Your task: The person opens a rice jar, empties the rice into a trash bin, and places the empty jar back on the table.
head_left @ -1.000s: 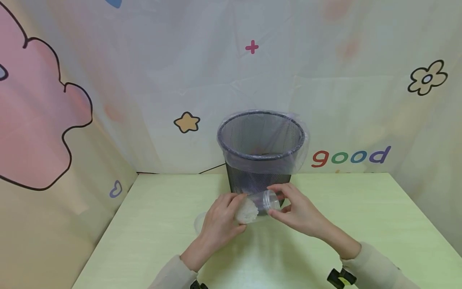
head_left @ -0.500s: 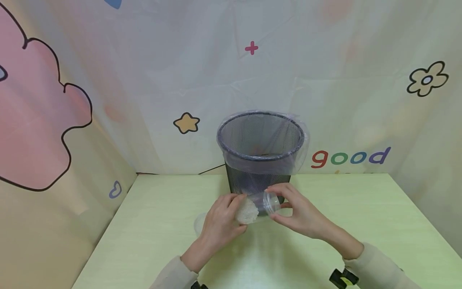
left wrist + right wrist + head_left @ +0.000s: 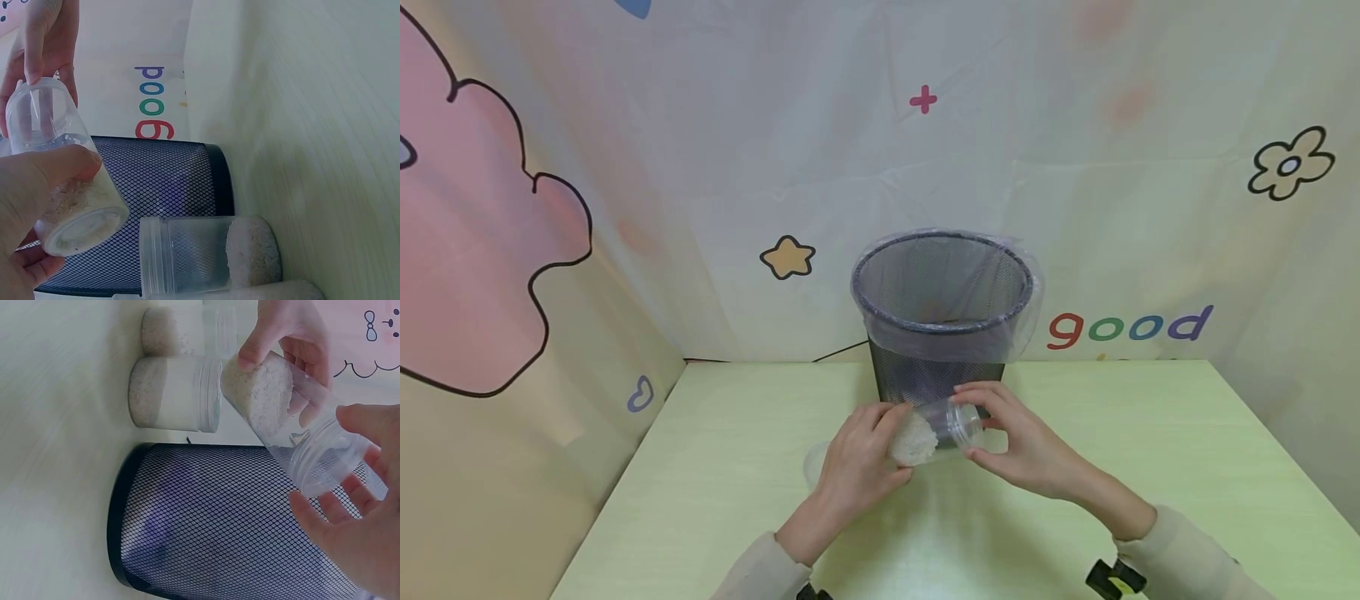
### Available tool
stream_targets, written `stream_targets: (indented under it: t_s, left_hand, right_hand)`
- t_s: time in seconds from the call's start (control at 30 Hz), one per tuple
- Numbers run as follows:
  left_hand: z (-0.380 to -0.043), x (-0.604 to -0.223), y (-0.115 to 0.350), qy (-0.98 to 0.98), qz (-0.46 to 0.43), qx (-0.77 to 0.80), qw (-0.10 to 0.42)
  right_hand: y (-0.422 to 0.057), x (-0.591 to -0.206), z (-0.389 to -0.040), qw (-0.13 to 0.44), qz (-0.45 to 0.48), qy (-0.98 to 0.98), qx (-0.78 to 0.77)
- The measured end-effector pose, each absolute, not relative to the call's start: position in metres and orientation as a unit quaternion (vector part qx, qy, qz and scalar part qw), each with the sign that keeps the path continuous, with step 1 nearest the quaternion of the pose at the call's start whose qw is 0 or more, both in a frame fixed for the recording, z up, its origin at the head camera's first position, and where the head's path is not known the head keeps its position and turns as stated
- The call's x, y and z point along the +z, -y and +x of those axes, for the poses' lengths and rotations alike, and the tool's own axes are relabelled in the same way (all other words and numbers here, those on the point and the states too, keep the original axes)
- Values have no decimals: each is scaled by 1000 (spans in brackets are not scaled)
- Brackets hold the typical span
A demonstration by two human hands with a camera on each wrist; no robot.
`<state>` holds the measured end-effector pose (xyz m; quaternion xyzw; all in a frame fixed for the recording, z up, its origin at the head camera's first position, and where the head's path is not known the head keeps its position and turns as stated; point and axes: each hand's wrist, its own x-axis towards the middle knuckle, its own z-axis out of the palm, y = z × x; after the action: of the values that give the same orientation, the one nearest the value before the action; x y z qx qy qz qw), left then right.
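Observation:
A clear plastic jar (image 3: 294, 419), partly filled with white grains (image 3: 913, 439), is held tilted in front of the bin. My left hand (image 3: 862, 454) grips its body near the base, thumb on one side and fingers curled round the other. At the jar's mouth is a clear lid (image 3: 331, 459), which my right hand (image 3: 1018, 442) holds by its rim between thumb and fingers. The left wrist view shows the jar's round base towards the camera. Two similar jars stand beyond my left hand: a nearer jar (image 3: 175, 394) and another jar (image 3: 187, 331), both partly filled.
A dark mesh bin (image 3: 936, 367) with a thin translucent liner (image 3: 1026, 317) stands just behind my hands, near the back of the pale green table (image 3: 1112, 467). A printed cloth backdrop (image 3: 820, 125) rises behind the table and along its left side.
The fingers of my right hand have shifted round the lid, and that hand has moved slightly right. My left hand and the jar body have stayed in nearly the same place.

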<state>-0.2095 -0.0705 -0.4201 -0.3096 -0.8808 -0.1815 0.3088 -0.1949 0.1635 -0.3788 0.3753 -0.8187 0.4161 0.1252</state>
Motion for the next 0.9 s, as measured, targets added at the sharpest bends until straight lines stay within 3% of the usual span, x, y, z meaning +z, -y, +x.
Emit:
stream_targets:
  t_s: [0.3,0.57,0.9]
  left_hand:
    - [-211,-423,73,877,-314,-174,318]
    - [-212,-424,74,872,-319,-176,326]
    - [-210,-424,75,870,-324,-175,327]
  right_hand:
    - [-165,-385,-198,116,331,834,425]
    - [-162,-384,-198,74,259,856,441]
    - [-162,-383,-196,79,298,845,436]
